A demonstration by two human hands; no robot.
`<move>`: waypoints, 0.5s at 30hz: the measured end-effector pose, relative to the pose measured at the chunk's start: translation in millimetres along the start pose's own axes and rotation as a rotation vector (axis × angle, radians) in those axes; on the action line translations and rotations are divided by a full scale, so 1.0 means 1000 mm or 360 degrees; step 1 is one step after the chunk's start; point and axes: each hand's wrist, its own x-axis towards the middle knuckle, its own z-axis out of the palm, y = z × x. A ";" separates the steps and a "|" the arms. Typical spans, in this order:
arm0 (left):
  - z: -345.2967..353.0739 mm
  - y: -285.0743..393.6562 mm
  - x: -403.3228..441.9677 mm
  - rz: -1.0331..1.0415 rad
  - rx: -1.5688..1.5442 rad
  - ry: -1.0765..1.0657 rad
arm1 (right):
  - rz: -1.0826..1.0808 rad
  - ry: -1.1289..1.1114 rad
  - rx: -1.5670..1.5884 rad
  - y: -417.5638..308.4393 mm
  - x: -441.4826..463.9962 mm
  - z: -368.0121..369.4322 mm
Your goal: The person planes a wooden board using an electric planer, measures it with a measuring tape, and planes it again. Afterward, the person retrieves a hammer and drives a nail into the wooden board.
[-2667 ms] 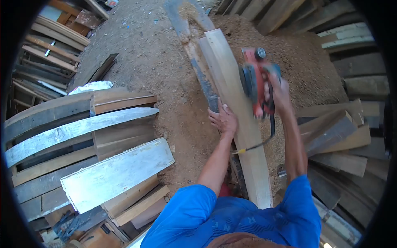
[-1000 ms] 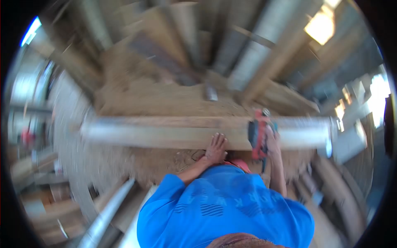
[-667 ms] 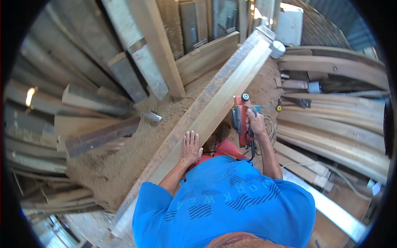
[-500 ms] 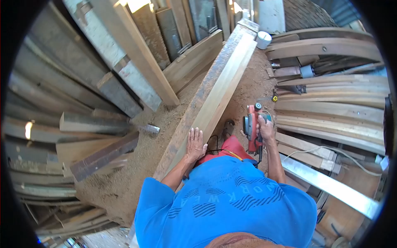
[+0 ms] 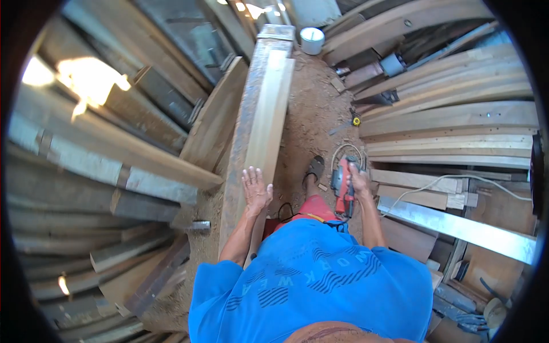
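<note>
One red power planer [image 5: 342, 183] in your rt hand [image 5: 358, 182], held apart from the timber, over the floor to its rt; your rt fingers curl round the handle, gripping it, tips partly hidden; pale timber [image 5: 267, 120] lies lengthwise ahead of you, alongside a weathered beam [image 5: 247, 108], the beam showing on its lt side; your lt hand [image 5: 255, 188] is at the timber's near part, palm down, fingers straight & slightly spread, thumb apart; whether all of the palm touches, can't tell.

Dirt floor [image 5: 311, 111] w/ scattered debris runs between timber & stacked boards [image 5: 452, 118]; your sandalled foot [image 5: 314, 167] stands on it, btwn timber & planer; yellow tape measure [image 5: 356, 121] sits near the boards' ends; white tub [image 5: 312, 42] stands just beside the beam's far end; shiny metal bar [image 5: 457, 227] lies at an angle, rt of your rt forearm.
</note>
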 end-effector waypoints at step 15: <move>-0.014 0.086 0.264 -0.0462 0.0378 -0.0032 | 0.0190 -0.0340 -0.0127 -0.093 0.250 0.075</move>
